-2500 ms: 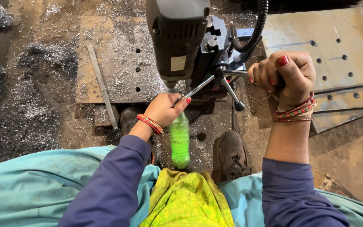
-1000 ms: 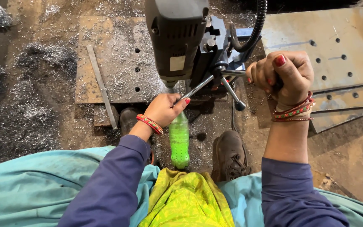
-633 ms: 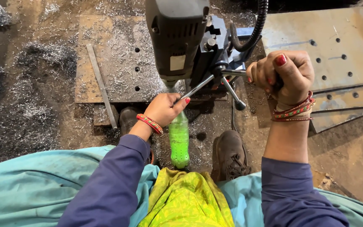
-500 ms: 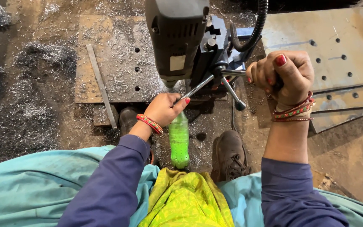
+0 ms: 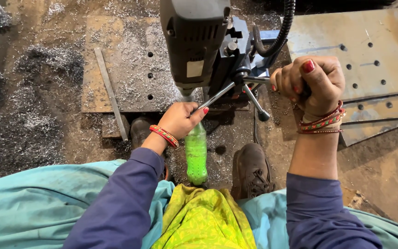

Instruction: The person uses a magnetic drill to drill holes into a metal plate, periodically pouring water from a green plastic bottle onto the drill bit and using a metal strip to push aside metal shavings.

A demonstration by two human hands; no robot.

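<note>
Green bottle (image 5: 196, 154): clear green plastic, held near its neck, body pointing down toward the lower centre of the frame. Its top end is tipped up toward the underside of the drill head, hidden behind the fingers.
Left hand (image 5: 178, 121): centre of frame, fingers wrapped narrowly around the upper part of the green bottle. Red and gold bangles at the wrist, dark blue sleeve behind.
Right hand (image 5: 312, 83): right of centre, upper half of frame, clenched in a fist on one spoke of the feed handle. The gripped end of the spoke is hidden inside the fist. Several red bangles at the wrist.
Feed handle (image 5: 245, 87): metal spokes radiating from a hub on the side of the drill; one spoke runs toward the left hand, one points down and ends in a dark knob.
Magnetic drill (image 5: 194, 41): dark grey housing, top centre of frame, seen from above. A black ribbed hose (image 5: 279, 32) curves up at its right.
Steel plate under drill (image 5: 125, 64): upper left of centre, rusty, with a column of drilled holes, covered in metal shavings. A flat metal bar (image 5: 110, 92) lies along its left part.
Second plate (image 5: 369, 60): upper right of frame, bearing several drilled holes.
Shoes (image 5: 249, 170): one dark shoe just right of the bottle, another partly hidden behind the left wrist.
Floor (image 5: 24, 110): left of frame, heaped with grey swarf.
</note>
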